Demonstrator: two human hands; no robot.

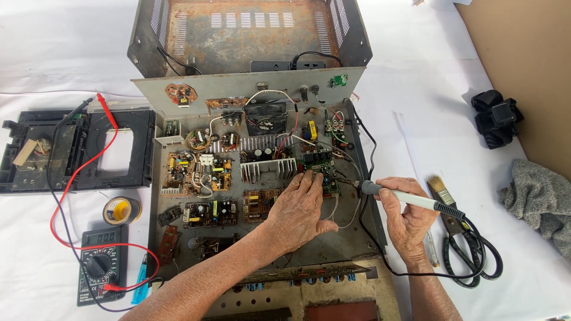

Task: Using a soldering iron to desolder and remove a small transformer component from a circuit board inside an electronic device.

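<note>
Both forearms come up from the bottom edge, bare to the wrists. The left hand (pixel 300 205) lies palm down, its back to the camera, with the 4 fingers stretched forward and close together and the thumb spread out to the right. The right hand (pixel 407 220) sits just beside it to the right, wrist bent slightly inward, fingers curled and thumb pressed on top in a pen-like grip that points toward the left hand's fingertips (pixel 309 176). The 2 hands are near each other, not touching.
</note>
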